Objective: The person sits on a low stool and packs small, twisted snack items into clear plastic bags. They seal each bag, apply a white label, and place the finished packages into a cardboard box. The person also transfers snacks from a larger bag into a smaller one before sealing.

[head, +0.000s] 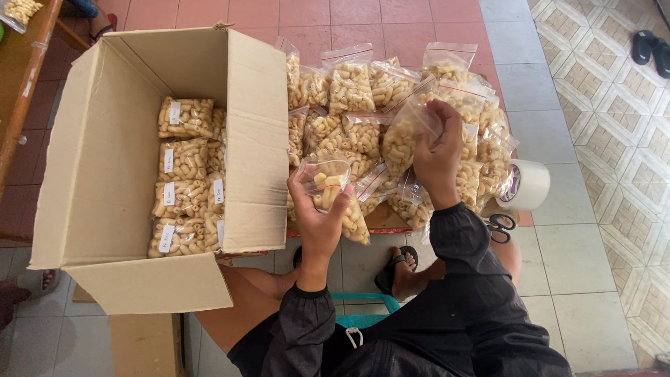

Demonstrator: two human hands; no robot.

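My left hand [317,216] grips a small clear bag of pale yellow snack pieces [325,179] just right of the open cardboard box [105,160]. My right hand [438,150] holds up another clear snack bag [405,136] over the pile of several filled bags [349,91] lying on the floor. Inside the box, packed bags with white labels [185,174] lie stacked in rows. The box's right flap [257,139] stands between the packed bags and my left hand.
A roll of white tape [525,185] and black scissors [499,225] lie right of the pile. A wooden table edge [24,84] runs along the far left. My sandalled foot [399,269] rests below the pile. Dark sandals [649,49] sit on the patterned tiles.
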